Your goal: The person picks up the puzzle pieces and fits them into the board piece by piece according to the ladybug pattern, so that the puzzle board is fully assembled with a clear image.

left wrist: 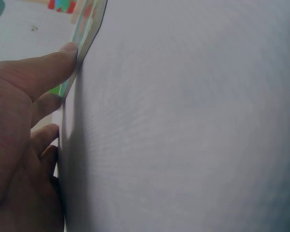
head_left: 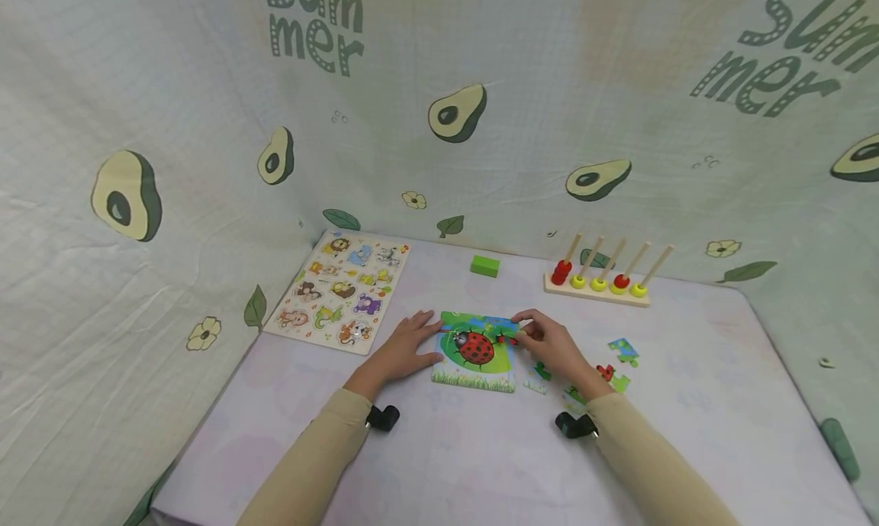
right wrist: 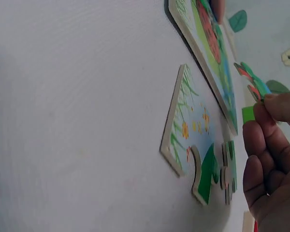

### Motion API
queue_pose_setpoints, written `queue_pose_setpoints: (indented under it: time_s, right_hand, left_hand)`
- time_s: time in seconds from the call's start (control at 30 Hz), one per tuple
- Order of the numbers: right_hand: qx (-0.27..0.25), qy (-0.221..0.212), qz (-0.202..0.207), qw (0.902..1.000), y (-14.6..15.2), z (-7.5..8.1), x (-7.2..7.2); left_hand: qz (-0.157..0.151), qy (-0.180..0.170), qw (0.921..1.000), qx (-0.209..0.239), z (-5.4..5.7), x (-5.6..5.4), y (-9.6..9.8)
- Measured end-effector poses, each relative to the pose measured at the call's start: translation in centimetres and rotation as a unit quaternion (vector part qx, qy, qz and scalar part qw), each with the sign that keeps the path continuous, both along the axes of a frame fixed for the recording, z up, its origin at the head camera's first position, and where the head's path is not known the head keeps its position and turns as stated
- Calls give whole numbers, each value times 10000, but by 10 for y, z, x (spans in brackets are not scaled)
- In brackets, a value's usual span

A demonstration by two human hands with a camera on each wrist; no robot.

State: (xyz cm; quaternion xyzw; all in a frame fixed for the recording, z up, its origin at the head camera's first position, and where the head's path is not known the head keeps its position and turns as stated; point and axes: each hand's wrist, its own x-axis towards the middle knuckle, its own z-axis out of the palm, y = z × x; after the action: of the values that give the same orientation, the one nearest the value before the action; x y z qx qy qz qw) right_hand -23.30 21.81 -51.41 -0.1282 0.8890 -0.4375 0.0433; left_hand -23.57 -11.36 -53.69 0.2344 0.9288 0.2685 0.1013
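A ladybug puzzle board [head_left: 474,381] lies flat in the middle of the table. My left hand [head_left: 405,346] rests at its left side, fingers extended, with the thumb touching the edge. Over the board's upper right part, my right hand [head_left: 552,349] pinches a small red, green and blue puzzle piece [right wrist: 253,81] between thumb and forefinger. The right wrist view shows this piece raised off the board. Several loose pieces lie to the right, among them a blue and green one [head_left: 623,349], a red and green one [head_left: 613,377] and one with grass and flowers [right wrist: 195,113].
An animal peg puzzle [head_left: 343,289] lies at the back left. A green block [head_left: 484,266] sits near the back edge. Further right stands a wooden bead stacker [head_left: 597,291] with upright pegs and red and yellow beads. A printed cloth hangs behind the table.
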Motion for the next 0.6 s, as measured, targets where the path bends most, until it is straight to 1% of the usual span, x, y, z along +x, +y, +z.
queue_pose_setpoints:
  time_s: [0.13, 0.3, 0.6]
  right_hand:
    - [29, 99, 33, 9999, -10, -2, -5]
    - [83, 57, 59, 9999, -23, -6, -11]
    - [-50, -33, 38, 10000, -40, -7, -14]
  left_hand:
    - [8, -7, 10000, -11, 0, -1, 0]
    - [9, -14, 10000, -52, 0, -1, 0]
    - [15, 0, 10000, -1, 1, 0, 1]
